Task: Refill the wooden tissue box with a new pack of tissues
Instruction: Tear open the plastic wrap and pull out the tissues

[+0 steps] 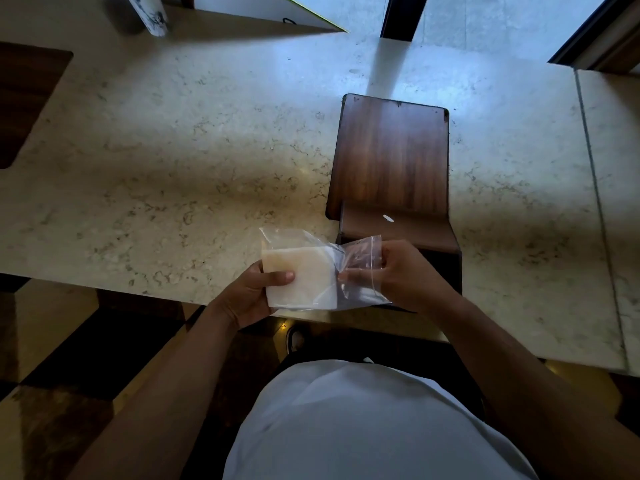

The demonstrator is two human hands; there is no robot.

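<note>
Glossy wooden tissue box, polished marble counter

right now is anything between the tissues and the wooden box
Yes, the clear plastic bag is still around the tissues. The left hand grips the stack through it while the right hand holds the bag's open end. The wooden box lies open on the counter just behind, with nothing else visible blocking it.

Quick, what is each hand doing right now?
Left hand: closed on the white square tissue stack.
Right hand: pinching the clear plastic wrapper.
</note>
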